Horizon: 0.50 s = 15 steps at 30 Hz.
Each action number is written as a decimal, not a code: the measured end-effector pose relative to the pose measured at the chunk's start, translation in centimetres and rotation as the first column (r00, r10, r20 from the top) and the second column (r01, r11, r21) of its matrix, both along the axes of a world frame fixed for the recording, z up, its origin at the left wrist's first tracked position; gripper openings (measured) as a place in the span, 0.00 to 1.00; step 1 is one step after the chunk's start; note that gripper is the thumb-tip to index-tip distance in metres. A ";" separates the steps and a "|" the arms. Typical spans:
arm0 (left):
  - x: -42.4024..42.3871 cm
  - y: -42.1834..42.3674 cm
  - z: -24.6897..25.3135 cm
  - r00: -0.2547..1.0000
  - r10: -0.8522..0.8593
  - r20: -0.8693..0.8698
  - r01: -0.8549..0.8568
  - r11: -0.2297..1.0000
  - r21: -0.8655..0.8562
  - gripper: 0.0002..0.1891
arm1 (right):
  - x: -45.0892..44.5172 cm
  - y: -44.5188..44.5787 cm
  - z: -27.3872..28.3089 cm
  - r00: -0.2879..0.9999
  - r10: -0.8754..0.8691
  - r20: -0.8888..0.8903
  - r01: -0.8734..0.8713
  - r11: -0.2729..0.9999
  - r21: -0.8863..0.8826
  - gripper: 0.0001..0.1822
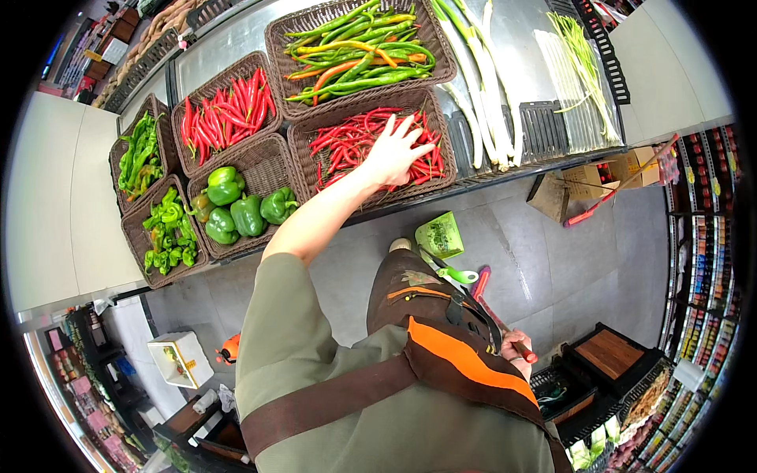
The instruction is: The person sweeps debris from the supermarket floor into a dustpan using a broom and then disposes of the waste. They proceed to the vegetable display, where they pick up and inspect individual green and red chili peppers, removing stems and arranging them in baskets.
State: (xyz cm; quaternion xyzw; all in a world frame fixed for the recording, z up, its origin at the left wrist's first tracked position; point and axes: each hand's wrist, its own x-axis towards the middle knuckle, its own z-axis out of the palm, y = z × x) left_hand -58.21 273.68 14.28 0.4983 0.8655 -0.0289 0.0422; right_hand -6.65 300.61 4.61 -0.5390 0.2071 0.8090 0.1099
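Observation:
My left hand (396, 151) is spread over thin red chilies (340, 148), touching the pile, in a brown woven basket (447, 127). Nothing is visible between its fingers, though the palm is hidden. Low at my right side, my right hand (516, 349) grips the red-tipped handle of a broom (495, 317). Its purple-red head (482, 281) is near the floor. A green dustpan (440, 235) with dark debris in it lies beside my foot. Behind the red chilies, long green peppers (361, 56) fill another basket (275, 56).
Left of my hand are baskets of larger red chilies (227, 112), green bell peppers (247, 214) and wrinkled green peppers (171, 230). Leeks (488, 88) lie on the display shelf to the right. Cardboard boxes (588, 180) and another broom (621, 183) stand beyond. Behind me are black crates (568, 393).

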 end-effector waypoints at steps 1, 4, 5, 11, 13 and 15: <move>-0.1 0.6 -0.1 0.999 -0.018 -0.030 0.016 0.998 -0.065 0.45 | 0.1 0.0 -0.1 1.000 0.014 0.017 -0.014 0.999 0.030 0.05; 0.6 1.4 0.2 0.998 0.061 -0.006 -0.062 0.990 -0.129 0.46 | -0.2 -0.5 0.2 0.996 0.041 0.073 -0.047 0.996 0.081 0.13; 0.6 1.3 0.1 0.995 0.092 0.025 -0.088 0.988 -0.126 0.47 | -0.5 -0.5 0.4 0.994 0.046 0.094 -0.053 0.996 0.072 0.13; -0.3 -0.3 -1.7 0.994 0.098 0.040 -0.099 0.995 0.027 0.42 | -0.1 -1.0 -1.0 0.990 0.025 0.140 -0.042 0.992 0.119 0.12; -0.8 -1.3 -1.6 0.996 0.062 0.070 -0.063 0.998 0.011 0.38 | -1.1 -1.3 0.3 0.991 0.032 0.132 -0.046 0.994 0.101 0.11; -1.4 -2.6 -2.0 0.999 0.012 0.041 -0.015 0.996 0.087 0.28 | 0.3 -0.7 -0.6 0.998 0.035 0.042 -0.036 0.999 0.008 0.06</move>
